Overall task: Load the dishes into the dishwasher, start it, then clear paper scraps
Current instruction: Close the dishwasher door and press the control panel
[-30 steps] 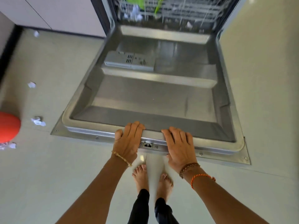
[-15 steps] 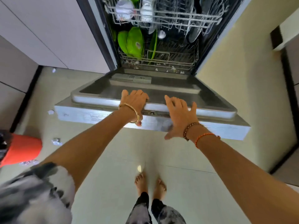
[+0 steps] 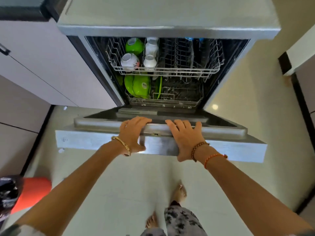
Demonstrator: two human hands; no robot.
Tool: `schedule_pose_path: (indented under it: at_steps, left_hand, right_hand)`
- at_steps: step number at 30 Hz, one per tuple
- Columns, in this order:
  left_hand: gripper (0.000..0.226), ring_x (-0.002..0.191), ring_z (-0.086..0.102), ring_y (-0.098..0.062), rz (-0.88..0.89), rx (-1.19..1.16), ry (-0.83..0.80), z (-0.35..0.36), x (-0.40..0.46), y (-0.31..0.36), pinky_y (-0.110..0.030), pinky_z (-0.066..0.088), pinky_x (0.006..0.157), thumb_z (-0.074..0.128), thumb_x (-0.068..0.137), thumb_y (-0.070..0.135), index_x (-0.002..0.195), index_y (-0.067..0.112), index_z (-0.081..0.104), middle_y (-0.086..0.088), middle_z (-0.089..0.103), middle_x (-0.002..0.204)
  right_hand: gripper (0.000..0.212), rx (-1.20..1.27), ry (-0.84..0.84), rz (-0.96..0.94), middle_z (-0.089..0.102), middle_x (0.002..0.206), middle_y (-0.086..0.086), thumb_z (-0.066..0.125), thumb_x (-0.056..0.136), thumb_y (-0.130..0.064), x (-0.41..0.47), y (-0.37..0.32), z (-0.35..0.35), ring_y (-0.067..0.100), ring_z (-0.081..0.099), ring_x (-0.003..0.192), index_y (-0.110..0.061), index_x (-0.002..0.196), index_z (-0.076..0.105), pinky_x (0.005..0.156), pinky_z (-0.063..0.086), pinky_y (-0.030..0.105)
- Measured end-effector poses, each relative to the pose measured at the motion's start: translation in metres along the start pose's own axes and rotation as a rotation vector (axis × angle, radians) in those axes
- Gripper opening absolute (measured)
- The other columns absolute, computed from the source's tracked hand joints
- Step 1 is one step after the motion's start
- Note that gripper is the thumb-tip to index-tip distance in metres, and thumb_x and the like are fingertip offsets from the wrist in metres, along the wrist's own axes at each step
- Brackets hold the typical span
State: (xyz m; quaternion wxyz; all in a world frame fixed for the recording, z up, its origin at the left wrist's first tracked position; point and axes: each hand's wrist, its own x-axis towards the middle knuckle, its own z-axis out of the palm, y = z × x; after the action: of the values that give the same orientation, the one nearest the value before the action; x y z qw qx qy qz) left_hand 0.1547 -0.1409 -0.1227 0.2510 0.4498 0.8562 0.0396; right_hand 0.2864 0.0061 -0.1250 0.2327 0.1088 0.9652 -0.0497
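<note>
We look down past our own arms at an open dishwasher. Its deep interior is dark, and the right halves of both racks are hard to make out; blue shapes at the top rear are too blurred to name. Our trouser legs and one foot are cut off by the bottom edge.

Beyond our fingertips, the upper rack [image 3: 170, 69] holds a green bowl [image 3: 134, 46], a white patterned bowl [image 3: 129, 61] and pale bottles [image 3: 150, 53]. Below it, the lower rack [image 3: 163, 101] carries green plates [image 3: 139, 86] standing on edge. The dishwasher door [image 3: 230, 149] hangs partly raised between us and the racks, its steel outer face towards us, hiding the front of the lower rack.

Far to the left of our left hand, a red bin [image 3: 31, 193] with a dark liner is cut off by the frame edge. Small paper scraps [image 3: 61, 150] lie on the floor [image 3: 136, 184] just left of the door's corner, another farther back by the cabinets.

Our left hand [image 3: 132, 133] curls over the door's top edge, fingers on the inner lip, thumb under the outer face, gripping it. Our right hand [image 3: 185, 138] lies flat, fingers spread across the same edge, palm pressed against the outer face, thumb beneath. Both arms reach forward, nearly straight, with bracelets at the wrists.
</note>
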Motion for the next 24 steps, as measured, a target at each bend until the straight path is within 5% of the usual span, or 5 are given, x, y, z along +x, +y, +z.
schedule_pose_path:
  at_steps: [3, 5, 9, 19, 24]
  left_hand:
    - [0.131, 0.144, -0.001, -0.026, 0.016, 0.183, 0.01, -0.02, 0.007, 0.003, -0.039, 0.005, 0.115, 0.083, 0.052, 0.051, 0.148, 0.016, 0.001, -0.003, 0.004, 0.155]
    - [0.141, 0.141, 0.013, -0.036, 0.016, 0.344, 0.168, -0.022, 0.017, 0.006, -0.047, 0.017, 0.112, 0.086, 0.038, 0.055, 0.147, 0.013, 0.008, -0.012, 0.016, 0.154]
    - [0.114, 0.124, 0.039, -0.038, 0.025, 0.277, 0.572, -0.023, 0.044, 0.006, -0.05, 0.045, 0.09, 0.088, 0.032, 0.049, 0.128, 0.013, 0.039, -0.016, 0.055, 0.128]
    - [0.063, 0.128, 0.034, -0.036, 0.242, 0.235, 0.873, -0.022, 0.068, -0.009, -0.049, 0.034, 0.1, 0.058, 0.069, 0.035, 0.125, 0.012, 0.042, -0.01, 0.039, 0.132]
    - [0.074, 0.129, 0.03, -0.036, 0.285, 0.207, 0.942, -0.059, 0.105, -0.012, -0.045, 0.022, 0.109, 0.061, 0.065, 0.037, 0.129, 0.012, 0.036, -0.011, 0.036, 0.135]
  right_hand:
    - [0.121, 0.005, -0.001, -0.023, 0.022, 0.144, 0.004, 0.079, 0.059, -0.045, 0.018, 0.022, -0.036, 0.026, 0.029, 0.129, -0.022, 0.146, -0.003, 0.103, 0.024, 0.061]
    - [0.122, 0.006, 0.014, -0.031, 0.025, 0.142, 0.003, 0.079, 0.057, -0.047, 0.028, 0.032, -0.053, 0.026, 0.032, 0.127, -0.023, 0.146, -0.001, 0.102, 0.027, 0.058]
    - [0.119, 0.054, 0.089, -0.06, 0.027, 0.141, 0.001, 0.078, 0.056, -0.048, 0.047, 0.048, -0.074, 0.023, 0.032, 0.126, -0.025, 0.145, 0.004, 0.102, 0.029, 0.054]
    - [0.121, -0.214, 0.611, -0.341, 0.029, 0.139, 0.01, 0.076, 0.029, -0.057, 0.055, 0.069, -0.067, 0.028, 0.029, 0.128, -0.022, 0.136, 0.031, 0.096, 0.031, 0.064]
    - [0.114, -0.171, 0.643, -0.153, 0.031, 0.137, 0.01, 0.074, 0.035, -0.062, 0.069, 0.092, -0.098, 0.028, 0.03, 0.126, -0.026, 0.135, 0.033, 0.104, 0.017, 0.049]
